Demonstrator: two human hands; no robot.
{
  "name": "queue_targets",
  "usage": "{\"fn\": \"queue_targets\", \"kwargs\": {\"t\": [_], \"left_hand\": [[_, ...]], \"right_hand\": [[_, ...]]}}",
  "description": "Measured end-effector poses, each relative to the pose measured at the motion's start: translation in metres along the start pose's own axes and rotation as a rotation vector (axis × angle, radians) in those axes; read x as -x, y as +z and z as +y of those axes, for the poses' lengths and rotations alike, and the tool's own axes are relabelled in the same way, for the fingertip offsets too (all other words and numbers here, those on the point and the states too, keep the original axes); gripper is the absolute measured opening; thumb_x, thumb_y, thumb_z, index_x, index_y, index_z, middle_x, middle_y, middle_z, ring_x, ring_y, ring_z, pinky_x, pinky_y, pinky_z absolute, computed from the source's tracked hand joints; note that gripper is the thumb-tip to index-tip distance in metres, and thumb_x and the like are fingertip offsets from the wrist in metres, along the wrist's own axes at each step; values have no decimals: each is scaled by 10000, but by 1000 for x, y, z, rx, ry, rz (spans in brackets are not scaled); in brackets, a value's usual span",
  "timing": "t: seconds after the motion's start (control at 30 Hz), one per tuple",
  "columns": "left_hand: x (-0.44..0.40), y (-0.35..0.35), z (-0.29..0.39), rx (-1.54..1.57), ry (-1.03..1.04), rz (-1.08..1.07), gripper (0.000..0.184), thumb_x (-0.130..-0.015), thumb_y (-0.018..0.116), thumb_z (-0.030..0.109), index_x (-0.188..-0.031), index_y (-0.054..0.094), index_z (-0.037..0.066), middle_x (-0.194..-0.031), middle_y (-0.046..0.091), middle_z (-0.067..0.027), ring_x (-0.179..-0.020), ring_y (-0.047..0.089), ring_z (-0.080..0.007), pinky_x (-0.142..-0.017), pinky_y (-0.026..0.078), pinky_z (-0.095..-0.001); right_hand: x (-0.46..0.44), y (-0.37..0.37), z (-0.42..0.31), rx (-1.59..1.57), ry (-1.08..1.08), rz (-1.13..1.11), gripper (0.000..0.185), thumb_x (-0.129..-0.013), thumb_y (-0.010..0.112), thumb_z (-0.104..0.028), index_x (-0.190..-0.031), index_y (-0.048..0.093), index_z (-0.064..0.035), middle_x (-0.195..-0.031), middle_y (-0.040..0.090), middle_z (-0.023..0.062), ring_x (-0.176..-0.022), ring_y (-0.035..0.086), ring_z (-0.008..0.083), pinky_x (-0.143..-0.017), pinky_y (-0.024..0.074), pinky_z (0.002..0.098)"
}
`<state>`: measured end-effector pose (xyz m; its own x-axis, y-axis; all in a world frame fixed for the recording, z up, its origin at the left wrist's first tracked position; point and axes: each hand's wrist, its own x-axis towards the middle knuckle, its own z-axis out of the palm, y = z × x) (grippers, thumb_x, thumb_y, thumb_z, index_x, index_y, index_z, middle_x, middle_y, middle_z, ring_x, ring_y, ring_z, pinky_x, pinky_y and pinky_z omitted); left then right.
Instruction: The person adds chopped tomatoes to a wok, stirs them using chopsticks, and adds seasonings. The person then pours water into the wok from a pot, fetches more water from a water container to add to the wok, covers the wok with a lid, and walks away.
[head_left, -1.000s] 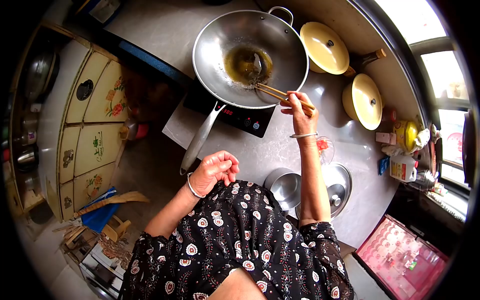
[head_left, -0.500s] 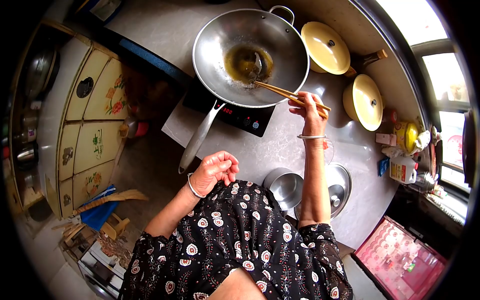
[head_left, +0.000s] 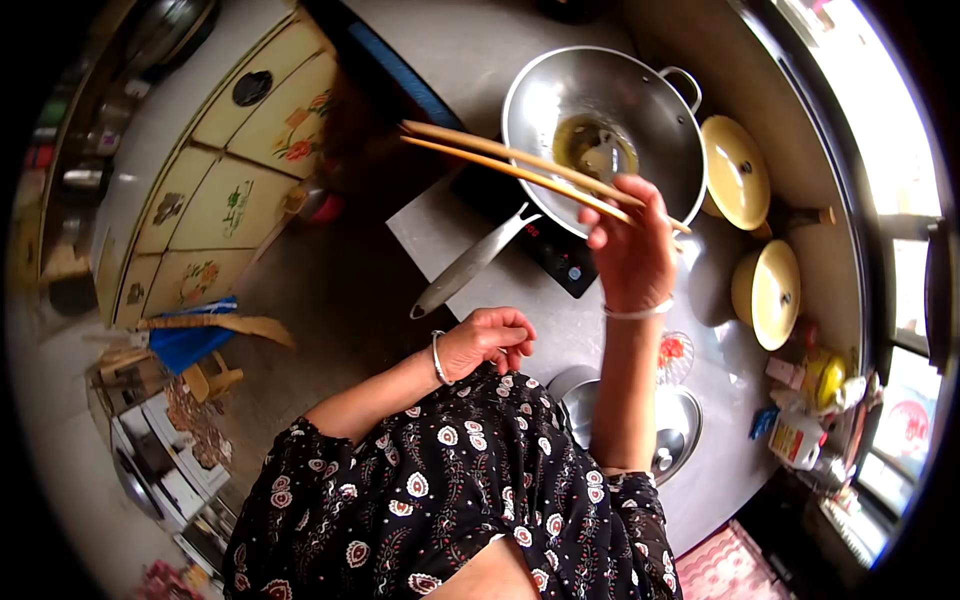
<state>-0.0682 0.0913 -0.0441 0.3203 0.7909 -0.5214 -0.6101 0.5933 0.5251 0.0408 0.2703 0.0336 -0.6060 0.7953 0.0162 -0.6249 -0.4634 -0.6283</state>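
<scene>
In the head view, my right hand (head_left: 638, 250) is closed around a pair of wooden chopsticks (head_left: 515, 165). They are lifted and point left across the near side of the wok (head_left: 655, 95), tips apart and outside its rim. A shallow pool of yellowish oil (head_left: 565, 150) lies at the bottom of the wok. The wok sits on a black induction cooker (head_left: 562, 262), its long handle (head_left: 465, 272) reaching toward me. Held in front of my belly, my left hand (head_left: 490, 342) has loosely curled fingers and shows nothing in them.
Two yellow lidded pots (head_left: 735, 170) (head_left: 768, 295) stand along the right wall. Near my right forearm are a glass dish with red pieces (head_left: 675, 357), a metal pot (head_left: 575, 385) and a metal lid (head_left: 683, 425). Bottles and packets (head_left: 797, 440) line the window side.
My right hand has raised the chopsticks out of the wok and swung their tips left. The camera view has turned, so the wok appears farther right. My left hand stays near my belly.
</scene>
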Motion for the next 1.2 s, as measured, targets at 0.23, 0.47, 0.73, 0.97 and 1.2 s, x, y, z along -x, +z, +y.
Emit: {"fn": "queue_targets", "kwargs": {"t": [0.23, 0.47, 0.73, 0.97, 1.2], "left_hand": [[13, -5, -6, -16, 41, 30, 225, -860, 572, 239, -957, 554, 37, -829, 598, -46, -639, 591, -105, -542, 473, -210], [16, -15, -4, -14, 23, 41, 178, -881, 534, 196, -966, 555, 42, -829, 599, -58, -660, 592, -115, -553, 467, -215], [14, -16, -1, -28, 26, 2, 178, -883, 528, 195, -972, 555, 43, -835, 601, -56, -670, 592, -111, -563, 465, -215], [14, -17, 2, -45, 21, 11, 159, -881, 531, 166, -964, 557, 33, -833, 597, -55, -682, 595, -108, -554, 473, -201], [12, -16, 5, -167, 10, 36, 226, -867, 532, 182, -986, 546, -9, -857, 594, -81, -678, 589, -115, -553, 470, -203]], "right_hand": [[-48, 55, 74, 366, 79, 90, 278, -876, 504, -159, -1054, 542, 50, -892, 585, 127, -800, 637, 266, -699, 528, 320], [-42, 26, 74, 228, 167, 144, 408, -927, 449, -330, -1061, 532, 46, -880, 591, 133, -791, 643, 263, -637, 531, 305], [-38, 3, 68, -65, 137, 250, 427, -931, 432, -360, -952, 557, 48, -831, 621, 141, -748, 661, 276, -504, 544, 234], [-19, 10, 47, 95, 117, 228, 402, -938, 410, -355, -986, 535, 24, -824, 618, 159, -730, 657, 245, -527, 529, 240], [52, -15, 15, 291, 18, 391, 369, -932, 420, -307, -1031, 507, 38, -894, 590, 155, -804, 642, 276, -593, 534, 283]]}}
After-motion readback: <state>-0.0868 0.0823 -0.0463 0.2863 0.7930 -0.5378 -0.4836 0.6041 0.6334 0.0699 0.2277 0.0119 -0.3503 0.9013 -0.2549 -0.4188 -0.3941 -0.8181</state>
